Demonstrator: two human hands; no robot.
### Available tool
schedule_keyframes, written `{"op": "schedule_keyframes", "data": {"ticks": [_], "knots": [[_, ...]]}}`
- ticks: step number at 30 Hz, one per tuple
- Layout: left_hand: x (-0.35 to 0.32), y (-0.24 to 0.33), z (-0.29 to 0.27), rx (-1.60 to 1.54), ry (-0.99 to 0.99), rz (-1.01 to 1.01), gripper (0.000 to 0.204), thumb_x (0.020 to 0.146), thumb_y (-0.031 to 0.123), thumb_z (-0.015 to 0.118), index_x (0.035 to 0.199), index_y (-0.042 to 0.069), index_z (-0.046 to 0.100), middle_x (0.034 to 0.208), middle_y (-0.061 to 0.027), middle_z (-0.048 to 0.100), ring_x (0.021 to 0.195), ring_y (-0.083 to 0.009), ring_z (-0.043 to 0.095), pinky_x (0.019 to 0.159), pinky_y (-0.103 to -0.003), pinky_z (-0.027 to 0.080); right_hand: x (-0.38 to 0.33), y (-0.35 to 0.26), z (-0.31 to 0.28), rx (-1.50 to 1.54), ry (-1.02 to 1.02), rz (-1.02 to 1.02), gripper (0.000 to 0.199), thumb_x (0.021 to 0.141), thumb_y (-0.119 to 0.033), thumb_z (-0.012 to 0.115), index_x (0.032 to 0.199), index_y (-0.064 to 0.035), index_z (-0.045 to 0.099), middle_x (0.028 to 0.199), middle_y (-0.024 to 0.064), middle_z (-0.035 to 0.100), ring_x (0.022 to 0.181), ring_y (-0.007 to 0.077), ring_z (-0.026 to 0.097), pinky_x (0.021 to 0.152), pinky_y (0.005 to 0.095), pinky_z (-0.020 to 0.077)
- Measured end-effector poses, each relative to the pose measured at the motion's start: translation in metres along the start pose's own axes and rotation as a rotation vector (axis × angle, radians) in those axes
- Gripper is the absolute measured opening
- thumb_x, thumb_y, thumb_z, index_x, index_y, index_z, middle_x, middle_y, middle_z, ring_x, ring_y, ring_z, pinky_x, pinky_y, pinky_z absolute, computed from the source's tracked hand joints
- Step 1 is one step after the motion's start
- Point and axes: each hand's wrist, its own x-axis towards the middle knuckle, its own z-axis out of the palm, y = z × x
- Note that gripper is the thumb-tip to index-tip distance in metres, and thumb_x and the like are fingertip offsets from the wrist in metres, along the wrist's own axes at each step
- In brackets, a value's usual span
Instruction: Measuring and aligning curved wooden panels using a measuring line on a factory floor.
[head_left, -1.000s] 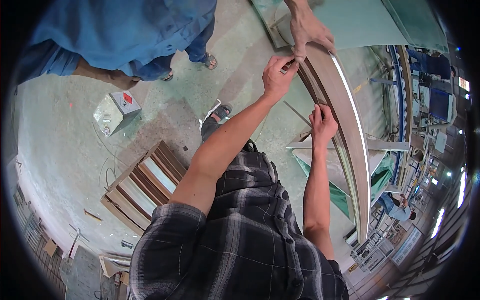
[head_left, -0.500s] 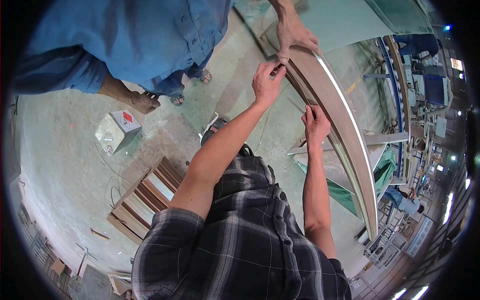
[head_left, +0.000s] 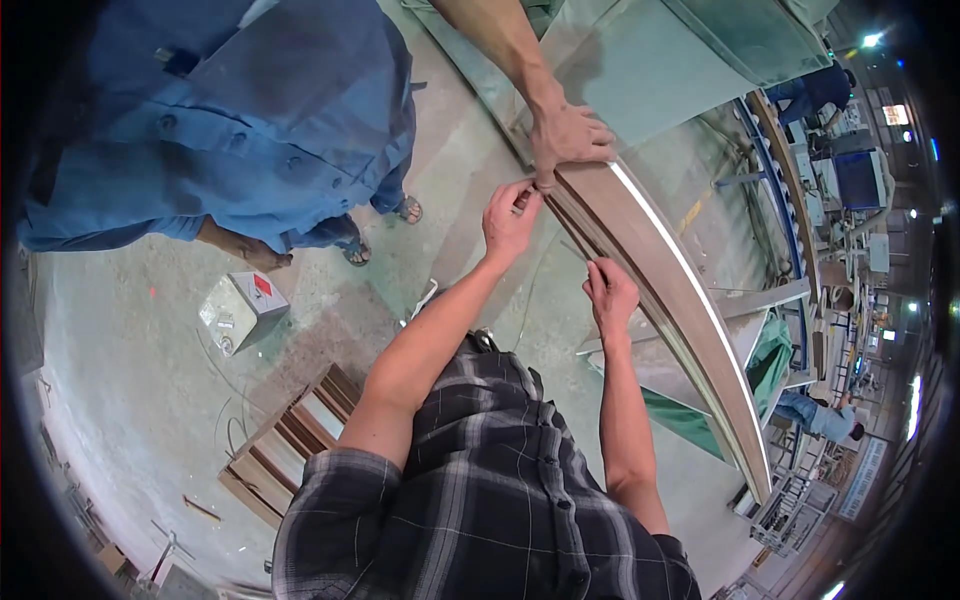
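A long brown wooden board (head_left: pixel 655 250) with a bright white strip along its far edge runs from the upper middle down to the right. At its upper end my left hand (head_left: pixel 508 225) is closed in a pinch against the near edge; what the fingertips hold is hidden. Lower along the same edge, my right hand (head_left: pixel 612 297) is closed round a thin, straight, stick-like piece (head_left: pixel 575 248) that points up and left towards the board. A co-worker's hand (head_left: pixel 568 138) presses on the top of the board's upper end, right beside my left fingertips.
A co-worker in a blue shirt (head_left: pixel 250 130) stands close at the upper left. On the floor are a square metal can (head_left: pixel 235 315) and a stack of wooden boards (head_left: pixel 290 440). Green cloth (head_left: pixel 690 420) hangs beneath the board; a metal frame and another person are further right.
The whole view has shifted, so board and hands sit lower in the picture. The co-worker's blue shirt looms larger. My two hands keep their closed grips along the board's edge.
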Motion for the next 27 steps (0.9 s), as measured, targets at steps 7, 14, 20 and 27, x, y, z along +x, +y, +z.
{"op": "schedule_keyframes", "data": {"ticks": [7,14,20,27], "knots": [[-0.009,-0.004,-0.001,0.01,0.0,0.063,0.022,0.079,0.013,0.064,0.098,0.002,0.061,0.081,-0.0074,0.062,0.068,-0.0138,0.058,0.061,-0.027,0.047,-0.003,0.004,0.0,-0.129,0.093,-0.038,0.013,0.084,-0.021,0.062,0.08,-0.0088,0.062,0.054,0.0046,0.057,0.048,0.0149,0.056,0.048,0.0277,0.0411],[-0.02,-0.011,-0.004,0.034,-0.077,-0.025,0.023,0.08,0.012,0.063,0.1,0.001,0.059,0.079,-0.0078,0.064,0.069,-0.013,0.059,0.063,-0.026,0.047,-0.003,0.011,-0.006,-0.164,-0.025,0.05,0.017,0.084,-0.027,0.061,0.077,-0.0113,0.06,0.054,0.0034,0.059,0.05,0.0213,0.057,0.048,0.033,0.0417],[-0.027,-0.014,-0.003,-0.058,-0.126,-0.076,0.025,0.081,0.013,0.063,0.103,0.001,0.058,0.082,-0.0069,0.065,0.071,-0.0119,0.059,0.064,-0.025,0.047,-0.005,0.018,-0.007,-0.111,-0.022,0.068,0.016,0.084,-0.026,0.062,0.079,-0.0103,0.063,0.055,0.0035,0.06,0.049,0.0159,0.06,0.049,0.0287,0.0428],[-0.026,-0.013,-0.007,-0.07,-0.194,-0.078,0.022,0.081,0.012,0.063,0.1,0.001,0.059,0.083,-0.006,0.065,0.071,-0.0096,0.059,0.065,-0.023,0.047,-0.013,0.024,-0.011,-0.08,-0.041,0.123,0.015,0.083,-0.024,0.063,0.082,-0.0094,0.064,0.056,0.0035,0.06,0.05,0.0125,0.061,0.049,0.026,0.0431]]}}
